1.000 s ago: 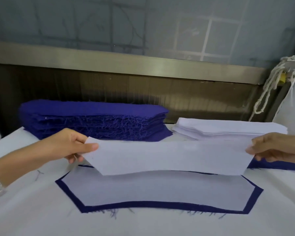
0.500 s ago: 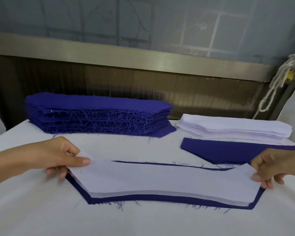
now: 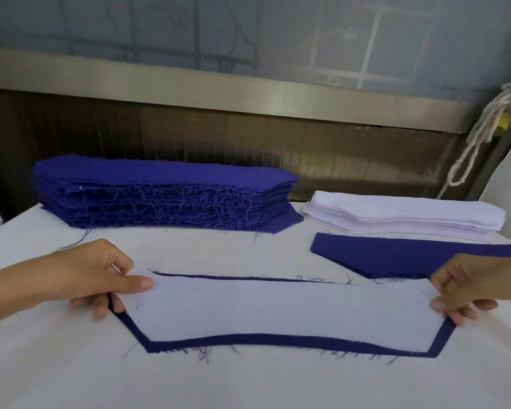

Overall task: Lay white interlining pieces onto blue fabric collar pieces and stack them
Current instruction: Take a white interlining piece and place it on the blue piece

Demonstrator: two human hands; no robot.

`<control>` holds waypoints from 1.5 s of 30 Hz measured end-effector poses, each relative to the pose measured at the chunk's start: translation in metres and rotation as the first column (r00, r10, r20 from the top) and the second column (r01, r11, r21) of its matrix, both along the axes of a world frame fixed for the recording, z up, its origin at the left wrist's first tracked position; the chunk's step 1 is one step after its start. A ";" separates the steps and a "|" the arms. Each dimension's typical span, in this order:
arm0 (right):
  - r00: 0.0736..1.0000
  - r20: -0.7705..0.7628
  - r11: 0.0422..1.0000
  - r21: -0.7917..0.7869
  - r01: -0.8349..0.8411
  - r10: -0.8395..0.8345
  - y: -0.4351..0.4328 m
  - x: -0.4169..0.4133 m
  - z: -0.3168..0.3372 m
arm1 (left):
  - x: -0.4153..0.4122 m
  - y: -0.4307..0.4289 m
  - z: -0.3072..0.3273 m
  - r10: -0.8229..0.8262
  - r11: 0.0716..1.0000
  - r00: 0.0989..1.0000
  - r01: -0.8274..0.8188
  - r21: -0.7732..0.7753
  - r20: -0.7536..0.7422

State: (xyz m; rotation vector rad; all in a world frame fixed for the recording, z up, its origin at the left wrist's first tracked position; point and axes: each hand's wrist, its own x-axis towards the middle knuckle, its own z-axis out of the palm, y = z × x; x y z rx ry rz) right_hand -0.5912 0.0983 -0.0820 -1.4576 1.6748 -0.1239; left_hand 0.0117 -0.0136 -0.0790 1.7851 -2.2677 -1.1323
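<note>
1. The left grip (image 3: 95,278), a bare hand, reaches in from the counter's left edge with the forearm low and nearly level.
2. Its thumb lies flat on top of the left end of the white piece (image 3: 278,311), pointing right. The other fingers curl underneath, and their tips show just past the piece's near side. It pinches that end.
3. The right grip (image 3: 469,287) comes in from the counter's right edge, mirroring the left. Its thumb is on top of the right end of the white piece and its fingers are tucked below, with their tips showing. It also pinches the piece.
4. The white piece stretches between the two grips, across the middle of the counter (image 3: 248,379). It lies over a blue collar piece (image 3: 278,339).
5. The blue shows as a band along the near side and both slanted ends, and as a thin line along the far side.
6. A tall blue stack (image 3: 160,196) with frayed threads sits at the far left of the counter.
7. A lower white stack (image 3: 401,214) sits at the far right.
8. A single blue piece (image 3: 410,258) lies just in front of the white stack, near the right grip.
9. A white rope (image 3: 478,143) hangs beyond the far right corner.
</note>
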 end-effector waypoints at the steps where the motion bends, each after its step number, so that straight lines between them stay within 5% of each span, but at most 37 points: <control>1: 1.000 0.004 1.000 0.002 -0.002 0.002 0.000 -0.001 0.000 | -0.001 0.001 0.000 0.004 1.000 1.000 -0.004 -0.002 0.005; 45: 0.997 -0.077 0.999 -0.029 -0.014 0.012 0.006 -0.003 0.000 | 0.010 -0.001 0.010 0.161 0.976 0.978 -0.139 -0.165 0.133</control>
